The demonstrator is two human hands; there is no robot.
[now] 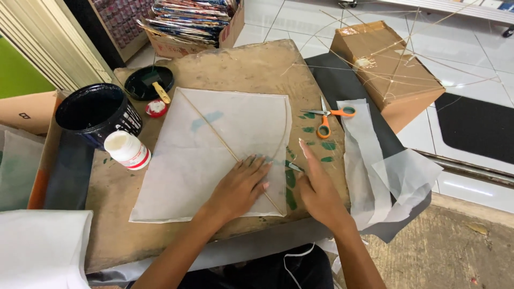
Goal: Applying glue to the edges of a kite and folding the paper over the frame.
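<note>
1. Thin white paper, cut to a kite shape, lies flat on the brown counter, nearest the person. A slim stick runs diagonally across it, and a second stick bows along its right edge.

2. Left hand rests palm down on the lower right part of the paper, fingers spread and flat, pinning the sheet and the diagonal stick; it grips nothing.

3. Right hand stands on edge just beside the paper's right border, fingers straight and together, pressing at the margin; it too holds nothing.

4. Judged from its translucence, the paper is very light, limp and easy to tear or crease. It would lift at a breath, so flat-palm pressure suits it better than a pinch.

5. The sticks look thin, springy and brittle; they are the safer place to take hold, near where they cross the paper's edge.

6. Loose white strips of the same paper lie to the right over a dark sheet.

7. Orange scissors lie beyond the right hand, blades closed.

8. To the left stand a white glue bottle on its side, a black bucket and a black lid with a brush.

9. Farthest off, a cardboard box carries bare stick frames.
</note>
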